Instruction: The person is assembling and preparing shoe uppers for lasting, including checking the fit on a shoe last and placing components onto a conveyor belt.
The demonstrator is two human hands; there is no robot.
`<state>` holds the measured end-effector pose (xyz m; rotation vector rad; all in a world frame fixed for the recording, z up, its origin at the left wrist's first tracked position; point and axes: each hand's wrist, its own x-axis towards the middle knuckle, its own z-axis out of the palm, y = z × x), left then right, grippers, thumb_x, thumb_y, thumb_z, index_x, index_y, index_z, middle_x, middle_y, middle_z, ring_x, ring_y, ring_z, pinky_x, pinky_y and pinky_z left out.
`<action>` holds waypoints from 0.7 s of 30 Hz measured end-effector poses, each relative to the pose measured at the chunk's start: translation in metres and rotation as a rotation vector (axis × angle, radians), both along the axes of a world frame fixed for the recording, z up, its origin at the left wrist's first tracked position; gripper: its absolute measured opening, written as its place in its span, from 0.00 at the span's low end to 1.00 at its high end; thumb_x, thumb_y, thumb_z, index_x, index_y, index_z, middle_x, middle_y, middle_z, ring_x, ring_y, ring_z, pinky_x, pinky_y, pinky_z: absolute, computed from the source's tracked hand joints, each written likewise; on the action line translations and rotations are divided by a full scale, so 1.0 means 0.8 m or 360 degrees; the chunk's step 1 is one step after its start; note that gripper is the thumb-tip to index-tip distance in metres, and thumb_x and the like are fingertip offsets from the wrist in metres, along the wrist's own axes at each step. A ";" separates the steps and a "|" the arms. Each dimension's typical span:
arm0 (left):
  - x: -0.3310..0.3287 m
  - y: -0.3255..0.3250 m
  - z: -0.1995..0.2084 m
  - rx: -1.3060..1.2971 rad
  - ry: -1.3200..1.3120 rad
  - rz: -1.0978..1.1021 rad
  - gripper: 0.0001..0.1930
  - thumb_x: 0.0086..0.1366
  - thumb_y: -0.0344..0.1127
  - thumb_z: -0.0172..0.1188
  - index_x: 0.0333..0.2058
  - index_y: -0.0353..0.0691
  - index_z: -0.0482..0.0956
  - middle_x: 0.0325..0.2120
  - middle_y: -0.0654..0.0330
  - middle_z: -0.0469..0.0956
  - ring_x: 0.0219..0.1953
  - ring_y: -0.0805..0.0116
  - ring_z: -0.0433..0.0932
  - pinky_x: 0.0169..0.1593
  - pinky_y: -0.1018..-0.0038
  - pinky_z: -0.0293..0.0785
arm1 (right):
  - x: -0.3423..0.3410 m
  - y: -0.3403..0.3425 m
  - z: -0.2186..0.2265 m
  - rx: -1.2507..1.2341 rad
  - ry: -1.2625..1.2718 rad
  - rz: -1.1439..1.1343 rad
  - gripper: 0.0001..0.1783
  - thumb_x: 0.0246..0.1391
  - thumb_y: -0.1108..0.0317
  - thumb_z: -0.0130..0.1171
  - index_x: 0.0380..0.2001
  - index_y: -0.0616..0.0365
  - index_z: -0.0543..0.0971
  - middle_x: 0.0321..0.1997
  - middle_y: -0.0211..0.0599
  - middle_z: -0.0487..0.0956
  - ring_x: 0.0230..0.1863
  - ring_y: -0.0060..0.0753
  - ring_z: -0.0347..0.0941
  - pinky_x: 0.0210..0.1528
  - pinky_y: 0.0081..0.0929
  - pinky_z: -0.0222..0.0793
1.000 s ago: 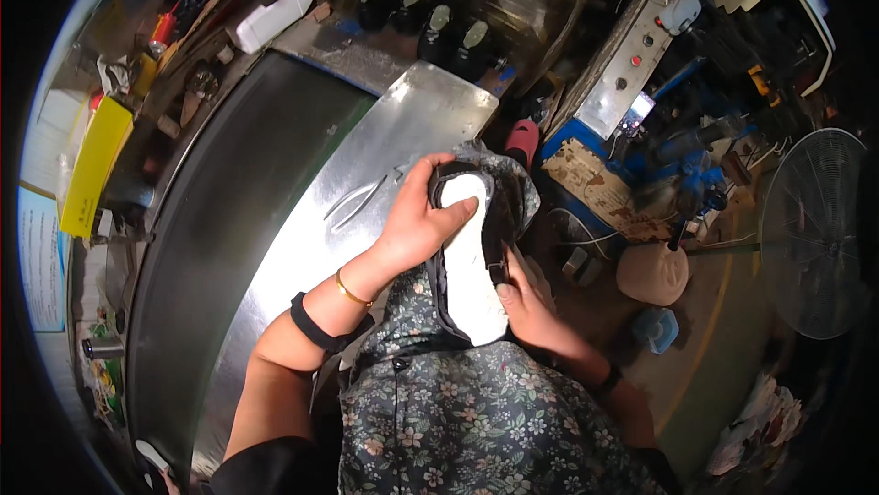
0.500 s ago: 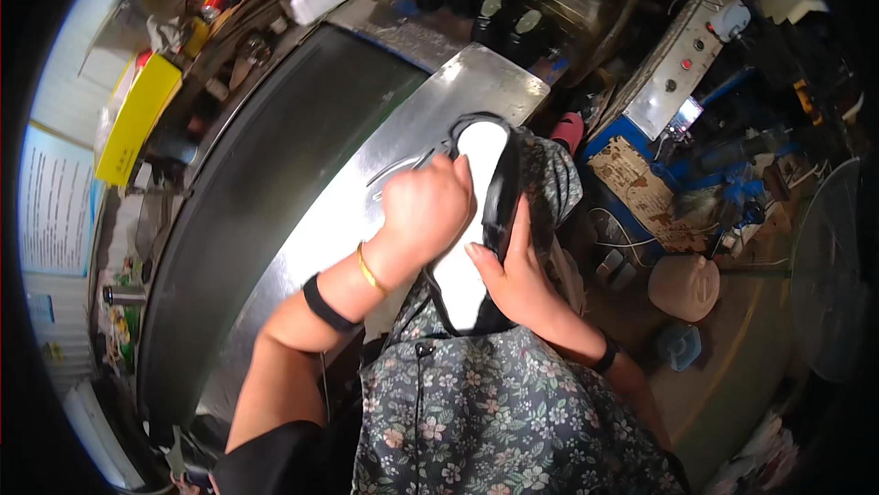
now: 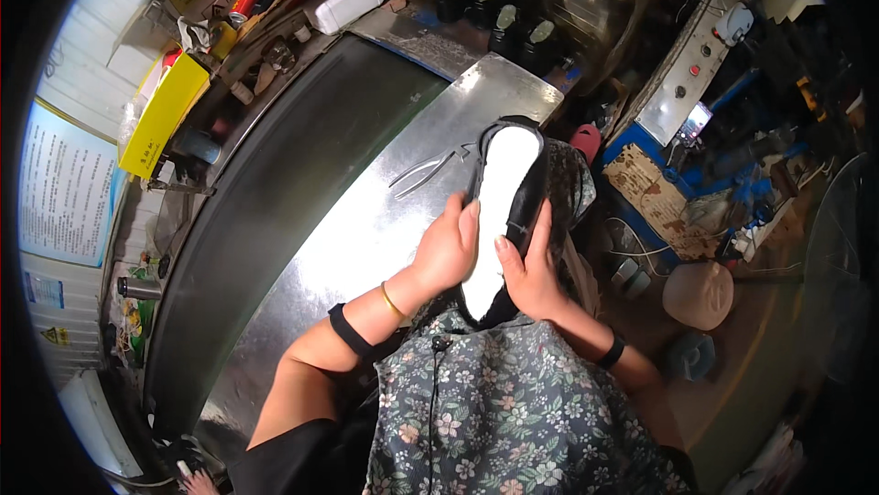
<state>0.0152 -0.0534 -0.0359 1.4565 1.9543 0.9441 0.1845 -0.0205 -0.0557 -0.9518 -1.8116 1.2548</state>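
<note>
A black shoe upper [image 3: 529, 191] with a white sole-shaped insole [image 3: 502, 193] facing up rests over my lap, toe end pointing away from me. My left hand [image 3: 447, 246] grips its left edge, thumb lying along the rim of the black material. On the opposite side my right hand [image 3: 535, 277] holds the shoe, thumb pressed on the white insole and fingers along the outer wall. Metal pincers [image 3: 426, 173] lie on the shiny metal tabletop [image 3: 339, 220], just left of the shoe's toe and apart from both hands.
A dark conveyor-like belt [image 3: 293, 147] curves along the table's left. Beyond it stand a yellow box [image 3: 165, 115] and a white plastic bottle [image 3: 348, 4]. Several black shoes [image 3: 504, 28] sit at the back. A control panel [image 3: 696, 55] and pale jug [image 3: 698, 295] are at right.
My left hand has gone from a curled fist near the toe down to the shoe's left edge. The pincers show more fully. My right hand keeps its hold, and the whole view has shifted slightly.
</note>
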 end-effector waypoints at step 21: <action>0.006 -0.030 0.007 0.0033 -0.0092 -0.0381 0.29 0.75 0.39 0.44 0.68 0.30 0.52 0.58 0.32 0.67 0.59 0.39 0.71 0.59 0.61 0.69 | 0.019 -0.018 -0.028 -0.0059 0.0195 0.0025 0.47 0.66 0.64 0.53 0.71 0.72 0.35 0.73 0.62 0.52 0.72 0.52 0.53 0.71 0.41 0.51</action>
